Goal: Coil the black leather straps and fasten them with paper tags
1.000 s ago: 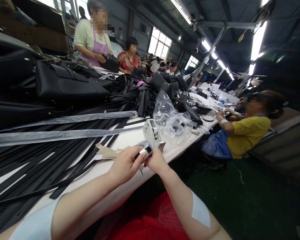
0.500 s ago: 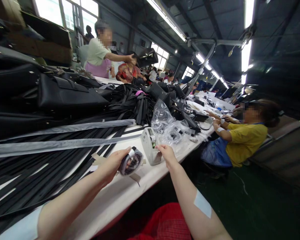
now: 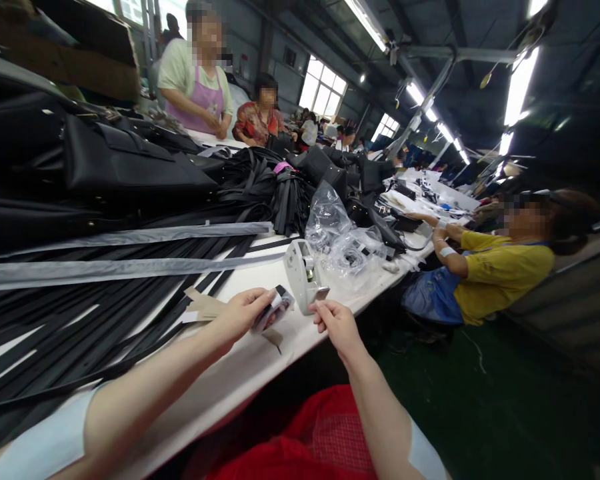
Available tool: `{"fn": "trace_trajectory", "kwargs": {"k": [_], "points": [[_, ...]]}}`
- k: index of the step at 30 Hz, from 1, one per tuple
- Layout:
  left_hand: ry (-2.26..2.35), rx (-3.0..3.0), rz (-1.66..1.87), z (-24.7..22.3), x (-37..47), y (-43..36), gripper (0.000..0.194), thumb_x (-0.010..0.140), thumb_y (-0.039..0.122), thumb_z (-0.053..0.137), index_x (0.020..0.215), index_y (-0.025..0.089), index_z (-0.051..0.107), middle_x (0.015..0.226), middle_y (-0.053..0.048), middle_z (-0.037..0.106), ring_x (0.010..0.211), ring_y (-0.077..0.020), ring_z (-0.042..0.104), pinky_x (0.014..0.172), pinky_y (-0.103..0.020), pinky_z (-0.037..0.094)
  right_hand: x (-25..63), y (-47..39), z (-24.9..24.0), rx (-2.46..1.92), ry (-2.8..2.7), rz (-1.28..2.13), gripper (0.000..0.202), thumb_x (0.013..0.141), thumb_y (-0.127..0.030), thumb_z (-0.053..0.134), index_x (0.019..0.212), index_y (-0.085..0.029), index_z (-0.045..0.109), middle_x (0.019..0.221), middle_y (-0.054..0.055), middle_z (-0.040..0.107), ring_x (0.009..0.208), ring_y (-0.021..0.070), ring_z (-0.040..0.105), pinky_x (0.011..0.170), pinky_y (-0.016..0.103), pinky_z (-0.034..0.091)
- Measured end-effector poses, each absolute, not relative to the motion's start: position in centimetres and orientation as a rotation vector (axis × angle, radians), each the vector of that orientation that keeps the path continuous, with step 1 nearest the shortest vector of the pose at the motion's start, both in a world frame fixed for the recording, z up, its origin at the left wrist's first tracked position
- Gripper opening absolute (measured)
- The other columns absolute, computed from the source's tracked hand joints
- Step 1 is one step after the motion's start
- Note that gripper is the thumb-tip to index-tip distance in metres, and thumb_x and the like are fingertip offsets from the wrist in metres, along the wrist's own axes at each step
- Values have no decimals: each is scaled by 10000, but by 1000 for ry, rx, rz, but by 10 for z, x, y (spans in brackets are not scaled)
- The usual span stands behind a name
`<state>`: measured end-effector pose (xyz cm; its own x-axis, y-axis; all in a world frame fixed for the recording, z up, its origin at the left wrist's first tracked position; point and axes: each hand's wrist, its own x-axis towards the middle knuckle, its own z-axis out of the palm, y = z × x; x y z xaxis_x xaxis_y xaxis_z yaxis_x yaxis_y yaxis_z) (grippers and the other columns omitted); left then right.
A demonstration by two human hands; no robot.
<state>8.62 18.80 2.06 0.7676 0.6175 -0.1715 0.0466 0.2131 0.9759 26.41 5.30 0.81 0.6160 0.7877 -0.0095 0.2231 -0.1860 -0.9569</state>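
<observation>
My left hand (image 3: 247,312) is closed on a coiled dark strap (image 3: 273,313), which has a shiny surface and a white piece at its top. To the right of the coil a pale grey tape dispenser (image 3: 296,275) stands on the white tabletop (image 3: 255,277). My right hand (image 3: 336,323) is at the dispenser's near end, thumb and forefinger pinched together. Whatever is between those fingertips is too small or too clear to make out. Beneath and beside the coil lie brown card pieces (image 3: 205,305).
Long black straps (image 3: 80,333) and grey strips (image 3: 105,272) cover the table's left. Black bags (image 3: 135,167) are piled behind. Clear plastic bags (image 3: 347,250) lie beyond the dispenser. A co-worker in yellow (image 3: 505,273) sits at right; others (image 3: 195,87) are across the table.
My right hand has come down and toward me from the dispenser's opening, fingers still pinched. The coil in my left hand has tilted and moved slightly right. A co-worker opposite has lowered an arm from a black bag.
</observation>
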Motion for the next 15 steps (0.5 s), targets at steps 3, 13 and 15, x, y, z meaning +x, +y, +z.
{"fn": "trace_trajectory", "kwargs": {"k": [3,13,15], "points": [[579,1467,454,19,88,183,483,786,637,540,703,166,604,549,25,549,495,-110,439,490,-221,308,229,56,34,-1525,-923,777,341,823,-471,599,814,-150,715,583,-6,589,457,75,487,463,207,388],[462,1729,540,14,84,186,538,918,586,327,631,182,536,568,9,539,548,-139,461,531,-253,355,196,79,33,-1530,-834,936,365,755,-491,636,704,-133,688,502,-17,568,370,55,444,397,192,341],[531,1841,599,16,84,186,486,894,568,415,634,184,561,583,12,559,585,-148,495,565,-257,371,196,80,32,-1528,-834,952,376,748,-501,637,700,-131,685,501,-17,567,368,56,448,396,194,335]]}}
